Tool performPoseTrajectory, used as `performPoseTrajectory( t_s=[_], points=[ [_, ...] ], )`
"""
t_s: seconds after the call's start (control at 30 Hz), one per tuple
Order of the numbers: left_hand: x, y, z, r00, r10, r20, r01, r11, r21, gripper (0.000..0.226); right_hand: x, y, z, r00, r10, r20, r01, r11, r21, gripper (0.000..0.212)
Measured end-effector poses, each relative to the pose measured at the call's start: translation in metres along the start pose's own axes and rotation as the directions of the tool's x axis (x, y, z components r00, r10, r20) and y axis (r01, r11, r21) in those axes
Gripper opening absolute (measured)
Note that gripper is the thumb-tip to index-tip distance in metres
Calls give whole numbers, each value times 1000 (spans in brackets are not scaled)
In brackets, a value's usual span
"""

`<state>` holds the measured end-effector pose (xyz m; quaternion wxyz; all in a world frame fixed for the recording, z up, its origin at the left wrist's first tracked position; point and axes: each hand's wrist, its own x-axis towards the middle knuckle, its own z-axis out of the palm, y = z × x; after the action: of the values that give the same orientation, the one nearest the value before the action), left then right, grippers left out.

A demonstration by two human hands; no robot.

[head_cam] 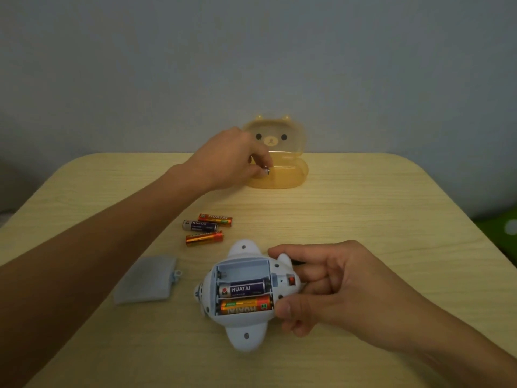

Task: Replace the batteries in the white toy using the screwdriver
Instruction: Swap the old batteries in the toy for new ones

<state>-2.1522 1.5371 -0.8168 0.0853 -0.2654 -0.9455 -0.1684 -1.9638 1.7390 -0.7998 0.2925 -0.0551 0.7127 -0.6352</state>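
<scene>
The white toy (246,295) lies belly-up near the table's front, its battery bay uncovered. Two batteries sit in the lower two slots; the top slot is bare. My right hand (316,287) grips the toy's right side, with a dark thin object partly hidden under the fingers. My left hand (232,161) is stretched to the back, pinching a small metal piece (267,171) over the yellow bear box (288,175). Three loose batteries (207,228) lie on the table between box and toy. The grey battery cover (145,278) rests left of the toy.
The bear box stands open with its lid up against the grey wall. The wooden table (391,219) has rounded far corners. Something green (503,231) sits beyond the right edge.
</scene>
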Motion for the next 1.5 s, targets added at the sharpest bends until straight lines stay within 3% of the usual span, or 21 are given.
performPoseTrajectory(
  t_s=[0.17, 0.3, 0.47, 0.97, 1.17, 1.33, 1.5],
  points=[
    [-12, 2, -6, 998, 14, -57, -15, 1000, -17, 22, 1, 1, -1, 1000, -13, 11, 13, 1000, 17, 51],
    [-63, 24, -26, 976, 182, -120, -202, 961, -186, 11, 0, 3, -4, 1000, -13, 14, 12, 1000, 19, 53],
    [-123, 46, -40, 936, 349, -46, -346, 885, -312, 8, 0, 3, -7, 1000, 8, 18, -8, 1000, 3, 59],
    [-143, 60, -31, 859, 495, 131, -489, 869, -74, 17, -1, -3, -5, 1000, 6, 5, -6, 1000, -12, 54],
    [-141, 59, -33, 848, 499, 181, -494, 866, -75, 19, 0, -3, -2, 1000, -6, 21, 6, 1000, -15, 45],
    [-144, 57, -38, 845, 511, 159, -497, 859, -122, 18, 1, -4, 1, 1000, 4, 8, -3, 999, -45, 49],
    [-150, 46, -41, 886, 447, 119, -411, 879, -240, 16, 2, -5, 2, 1000, 12, -8, -12, 997, -77, 49]
  ],
)
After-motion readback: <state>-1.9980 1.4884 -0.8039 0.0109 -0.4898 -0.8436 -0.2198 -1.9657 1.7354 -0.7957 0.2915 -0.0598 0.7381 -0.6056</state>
